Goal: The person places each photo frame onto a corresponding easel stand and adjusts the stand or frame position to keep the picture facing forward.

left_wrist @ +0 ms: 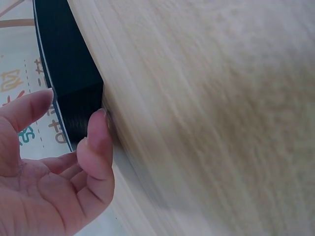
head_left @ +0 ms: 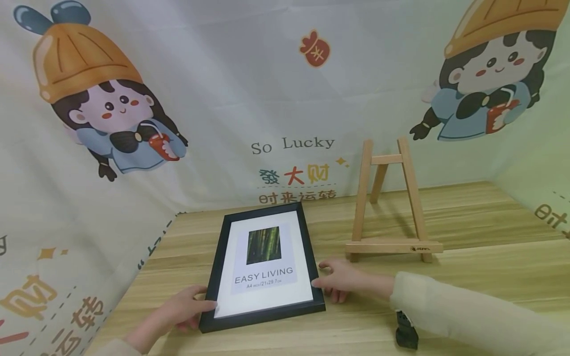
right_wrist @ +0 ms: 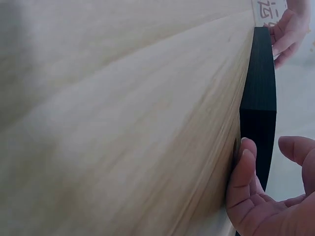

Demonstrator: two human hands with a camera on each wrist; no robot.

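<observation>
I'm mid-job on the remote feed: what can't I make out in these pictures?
Black frame, head view: underside hidden, facing the table.
Easel, head view: ledge lettering too small to read.
Table grain, right wrist view: blurred at left.
Right hand, right wrist view: cut off by the right edge.

soft light, wrist views partly blurry

1. A creased, pale cream fabric backdrop [head_left: 231, 99] hangs behind and beside a light-brown wood-grain tabletop [head_left: 485, 222].
2. Two printed cartoon figures in orange caps [head_left: 113, 109] flank a red pouch print [head_left: 315, 48].
3. Below it run grey "So Lucky" lettering [head_left: 285, 143] and multicoloured Chinese characters [head_left: 294, 176].
4. Light is soft.
</observation>
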